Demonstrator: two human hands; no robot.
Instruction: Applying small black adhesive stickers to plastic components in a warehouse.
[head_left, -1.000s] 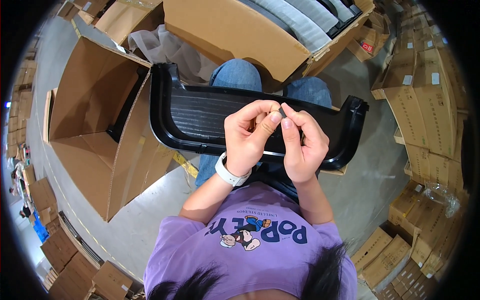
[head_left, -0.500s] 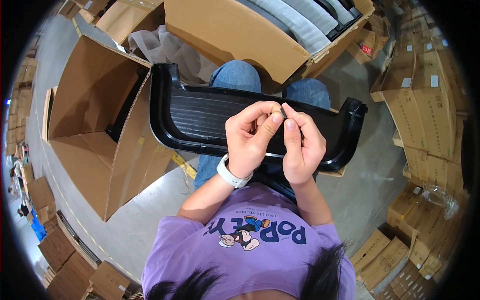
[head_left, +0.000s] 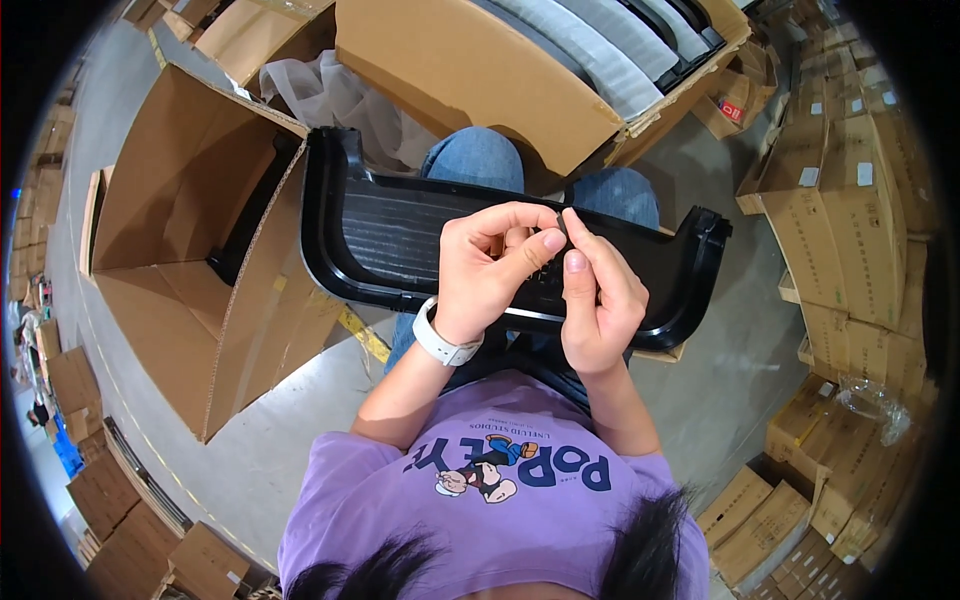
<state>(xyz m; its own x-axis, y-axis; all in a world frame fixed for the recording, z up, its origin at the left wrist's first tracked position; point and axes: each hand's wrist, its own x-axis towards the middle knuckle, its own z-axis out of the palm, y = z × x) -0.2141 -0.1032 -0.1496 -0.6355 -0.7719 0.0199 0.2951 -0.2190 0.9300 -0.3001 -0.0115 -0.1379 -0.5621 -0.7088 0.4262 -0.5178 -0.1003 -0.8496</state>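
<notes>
hands up mid-frame, over the panel on your lap. your left hand is pinched, thumb + index nearly meeting, w/ a small dark piece btwn the tips; other fingers curled in. your right hand is just beside it, index up at the piece, thumb a bit lower w/ a small gap btwn the two; can't tell if it grips the piece or only touches. piece is tiny + mostly hidden by fingertips, exact shape n/a.

below: long black panel w/ raised rim, lying across your thighs, both ends turned up away from you, your hands over its mid/right part. white watch on your l wrist. you're in blue jeans + purple tee.

l side: open cardboard box on its side, next to panel's l end, dark part inside. top: big carton past your knees, holding white-wrapped pieces; crumpled white foam sheet to its l. r side: stacked cartons, clear plastic wrap on some. grey floor btwn.
</notes>
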